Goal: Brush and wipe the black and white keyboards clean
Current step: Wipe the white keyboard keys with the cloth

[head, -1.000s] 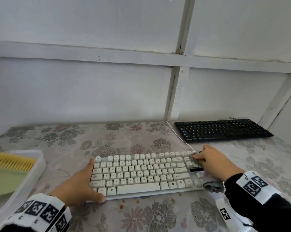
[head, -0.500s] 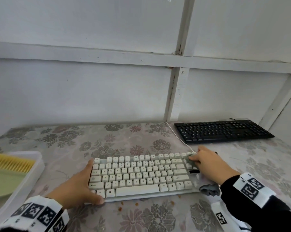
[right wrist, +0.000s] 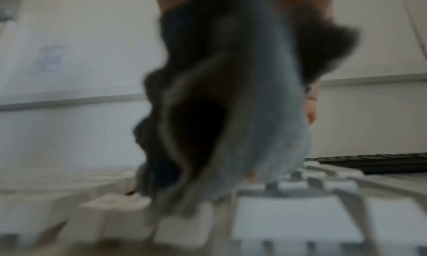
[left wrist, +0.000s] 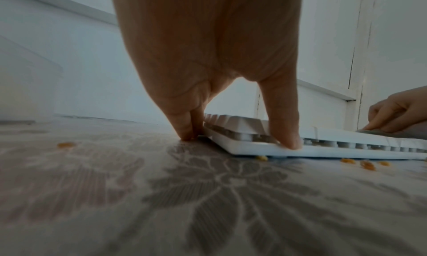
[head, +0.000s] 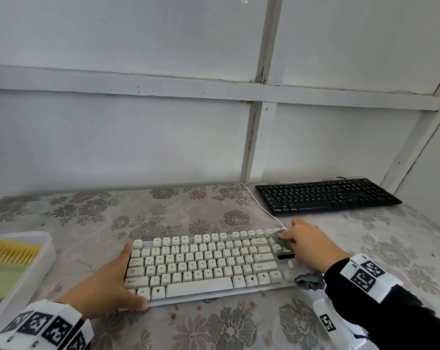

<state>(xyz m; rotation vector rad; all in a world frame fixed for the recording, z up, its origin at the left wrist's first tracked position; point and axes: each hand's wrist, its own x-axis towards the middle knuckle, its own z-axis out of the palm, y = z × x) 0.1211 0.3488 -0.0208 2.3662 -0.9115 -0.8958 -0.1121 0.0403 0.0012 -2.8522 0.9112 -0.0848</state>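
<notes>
The white keyboard [head: 208,266] lies in the middle of the floral table. My left hand [head: 117,279] braces its near left corner, with straight fingers [left wrist: 184,125] against the left side and the thumb [left wrist: 284,128] on the front edge. My right hand [head: 304,243] grips a grey cloth [head: 309,279] and presses it on the keys at the top right of the white keyboard [right wrist: 289,218]. The cloth [right wrist: 231,114] fills the blurred right wrist view. The black keyboard [head: 325,195] rests untouched at the back right.
A white plastic tray [head: 37,269] at the left edge holds a yellow brush [head: 9,251] and a green dustpan [head: 1,281]. Orange crumbs [head: 173,315] lie on the cloth in front of the white keyboard. Its white cable [head: 259,205] runs back toward the wall.
My right hand has shifted the cloth only slightly over the top right keys. The left hand keeps its place on the corner.
</notes>
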